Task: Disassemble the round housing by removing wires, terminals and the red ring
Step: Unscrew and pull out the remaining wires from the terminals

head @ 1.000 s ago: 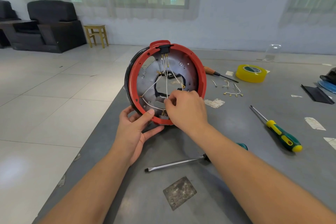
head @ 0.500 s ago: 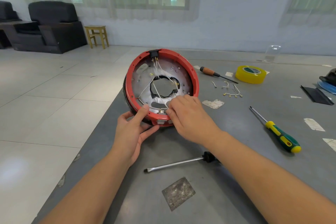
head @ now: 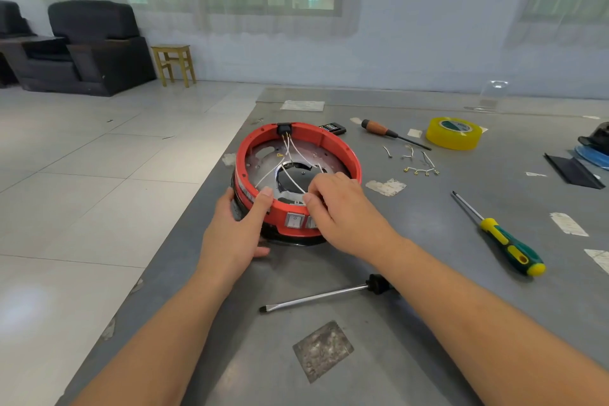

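worktop (head: 428,323): grey, runs out of frame right and bottom; worn patch near front edge
round housing (head: 257,161): lies flat near worktop's left edge, open side up; black base mostly hidden under the ring
red ring (head: 342,148): seated on housing rim; near side covered by both hands
left hand (head: 235,237): grips the near-left wall, thumb hooked over the red rim, fingers around the outside
right hand (head: 342,208): reaches over the near-right rim, fingertips pinched together on a white wire; contact point partly hidden by the fingers
white wires (head: 290,148): run from a black connector (head: 284,128) at the far rim down across the centre hole
green-yellow screwdriver (head: 507,244): right of housing, well apart
flat screwdriver (head: 316,298): near side, handle cut off behind right forearm
wood-handled screwdriver (head: 389,133): far side, beside yellow tape roll (head: 453,133)
loose terminals (head: 420,170): small, between tape and housing
rocker switch (head: 294,220): on ring's near wall, marking too small to read; second one beside it hidden by right hand
far right: dark and blue items cut by frame, unclear
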Tool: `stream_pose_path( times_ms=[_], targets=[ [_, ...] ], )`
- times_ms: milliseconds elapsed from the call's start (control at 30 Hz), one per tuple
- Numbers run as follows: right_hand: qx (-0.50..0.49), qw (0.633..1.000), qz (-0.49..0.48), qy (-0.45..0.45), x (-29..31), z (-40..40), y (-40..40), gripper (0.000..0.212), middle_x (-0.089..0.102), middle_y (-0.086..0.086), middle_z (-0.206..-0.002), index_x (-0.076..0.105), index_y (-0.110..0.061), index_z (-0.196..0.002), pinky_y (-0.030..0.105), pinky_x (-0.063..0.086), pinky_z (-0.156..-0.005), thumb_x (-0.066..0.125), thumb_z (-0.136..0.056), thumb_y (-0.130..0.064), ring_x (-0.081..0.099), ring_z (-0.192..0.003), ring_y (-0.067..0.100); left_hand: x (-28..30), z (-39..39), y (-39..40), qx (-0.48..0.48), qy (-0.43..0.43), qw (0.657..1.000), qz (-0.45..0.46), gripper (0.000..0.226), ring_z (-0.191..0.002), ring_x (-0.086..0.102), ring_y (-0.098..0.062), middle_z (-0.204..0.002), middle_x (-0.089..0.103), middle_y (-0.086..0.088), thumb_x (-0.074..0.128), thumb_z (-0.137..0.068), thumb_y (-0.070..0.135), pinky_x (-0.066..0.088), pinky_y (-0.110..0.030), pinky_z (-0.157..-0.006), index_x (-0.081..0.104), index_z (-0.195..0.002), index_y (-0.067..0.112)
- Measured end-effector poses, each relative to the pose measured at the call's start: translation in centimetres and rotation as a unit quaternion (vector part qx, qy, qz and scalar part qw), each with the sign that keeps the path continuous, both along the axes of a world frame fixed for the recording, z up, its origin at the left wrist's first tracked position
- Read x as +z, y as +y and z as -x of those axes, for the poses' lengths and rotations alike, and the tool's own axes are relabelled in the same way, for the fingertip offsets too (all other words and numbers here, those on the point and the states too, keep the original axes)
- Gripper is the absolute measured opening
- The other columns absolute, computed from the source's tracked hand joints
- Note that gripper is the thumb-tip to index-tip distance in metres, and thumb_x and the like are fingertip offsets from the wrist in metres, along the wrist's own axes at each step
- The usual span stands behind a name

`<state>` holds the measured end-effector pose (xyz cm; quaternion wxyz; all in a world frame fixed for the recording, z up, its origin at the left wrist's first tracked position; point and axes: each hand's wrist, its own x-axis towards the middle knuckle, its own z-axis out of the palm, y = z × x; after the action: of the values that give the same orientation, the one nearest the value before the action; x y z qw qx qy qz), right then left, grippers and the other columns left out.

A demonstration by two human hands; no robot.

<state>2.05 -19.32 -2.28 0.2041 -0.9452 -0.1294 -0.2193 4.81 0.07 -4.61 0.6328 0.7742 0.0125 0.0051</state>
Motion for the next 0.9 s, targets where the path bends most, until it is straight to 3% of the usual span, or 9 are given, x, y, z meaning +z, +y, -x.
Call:
stream_pose_path(
  times_ms=[67,100,167,300,433,500,633,800,900],
  targets=[
    [0.005,1.0,-0.009,0.005,0.0,-0.1,-0.2,0.019,0.055,-0.004,-0.087,0.054,-0.016,-0.092,0.046,0.041,-0.089,0.047,-0.106,-0.026,0.046,-0.086,0.017,-0.2,-0.4,0.3,0.013,-0.034,0.992,-0.118,0.059,-0.102,0.073,-0.023,-0.125,0.065,0.004,0.052,-0.078,0.091,0.055,-0.036,-0.089,0.051,-0.117,0.047],
    [0.007,1.0,-0.011,0.009,0.1,-0.2,-0.3,0.019,0.056,-0.004,-0.086,0.054,-0.016,-0.091,0.046,0.041,-0.089,0.048,-0.105,-0.027,0.047,-0.086,0.017,-0.3,-0.6,0.4,0.017,-0.038,0.985,-0.17,0.056,-0.122,0.061,-0.028,-0.129,0.062,0.0,0.048,-0.079,0.092,0.047,-0.04,-0.104,0.055,-0.109,0.045],
    [0.007,1.0,-0.006,0.019,0.1,-0.4,-0.4,0.019,0.057,-0.004,-0.084,0.053,-0.018,-0.09,0.045,0.041,-0.089,0.048,-0.105,-0.028,0.048,-0.085,0.018,-0.4,-0.8,0.6,0.026,-0.029,0.971,-0.238,0.06,-0.14,0.034,-0.033,-0.137,0.053,-0.008,0.043,-0.082,0.091,0.029,-0.042,-0.113,0.064,-0.102,0.038],
    [0.007,0.999,0.009,0.048,0.4,-0.7,-0.5,0.019,0.057,-0.008,-0.08,0.053,-0.022,-0.086,0.041,0.041,-0.085,0.049,-0.103,-0.031,0.049,-0.083,0.016,-0.8,-0.9,0.8,0.026,-0.006,0.945,-0.325,0.09,-0.138,0.028,-0.032,-0.144,0.052,-0.006,0.028,-0.08,0.096,0.029,-0.044,-0.111,0.07,-0.119,0.027],
    [0.004,0.998,-0.009,0.068,1.0,-0.8,-0.7,0.023,0.059,-0.008,-0.075,0.052,-0.024,-0.079,0.038,0.046,-0.073,0.051,-0.1,-0.032,0.054,-0.077,0.014,-1.1,-0.6,0.4,0.046,0.005,0.948,-0.314,0.104,-0.139,0.027,-0.033,-0.148,0.047,-0.007,0.021,-0.072,0.099,0.027,-0.051,-0.112,0.062,-0.129,0.023],
    [-0.012,0.998,0.008,0.061,1.5,-0.7,-0.7,0.025,0.058,-0.008,-0.075,0.049,-0.027,-0.073,0.039,0.048,-0.075,0.051,-0.097,-0.032,0.054,-0.077,0.014,-1.1,-0.4,0.1,0.059,-0.002,0.951,-0.305,0.105,-0.143,0.026,-0.033,-0.153,0.042,-0.006,0.024,-0.073,0.098,0.024,-0.053,-0.114,0.053,-0.14,0.023],
    [-0.056,0.997,0.046,0.034,2.7,-0.4,-1.5,0.022,0.053,-0.011,-0.075,0.047,-0.029,-0.067,0.035,0.04,-0.072,0.053,-0.088,-0.033,0.051,-0.078,0.015,-1.1,-0.2,-0.2,0.087,-0.083,0.952,-0.281,0.087,-0.149,0.021,-0.029,-0.16,0.036,-0.003,0.041,-0.088,0.084,0.022,-0.056,-0.117,0.037,-0.153,0.027],
    [-0.053,0.994,-0.09,0.028,2.6,0.0,-2.4,0.018,0.063,-0.012,-0.071,0.062,-0.028,-0.079,0.034,0.053,-0.067,0.057,-0.094,-0.037,0.059,-0.071,0.005,-0.4,0.2,-0.9,0.076,-0.28,0.927,-0.235,0.043,-0.139,0.028,-0.014,-0.142,0.055,0.009,0.047,-0.097,0.056,0.029,-0.048,-0.115,0.065,-0.127,0.031],
    [-0.03,0.99,-0.132,0.031,2.0,0.1,-2.0,0.017,0.065,-0.009,-0.071,0.066,-0.029,-0.087,0.028,0.05,-0.065,0.06,-0.098,-0.041,0.059,-0.069,0.006,0.3,1.0,-2.3,0.05,-0.313,0.92,-0.228,0.033,-0.141,0.033,-0.005,-0.118,0.061,0.027,0.046,-0.1,0.049,0.015,-0.035,-0.11,0.073,-0.113,0.035]
  ],
)
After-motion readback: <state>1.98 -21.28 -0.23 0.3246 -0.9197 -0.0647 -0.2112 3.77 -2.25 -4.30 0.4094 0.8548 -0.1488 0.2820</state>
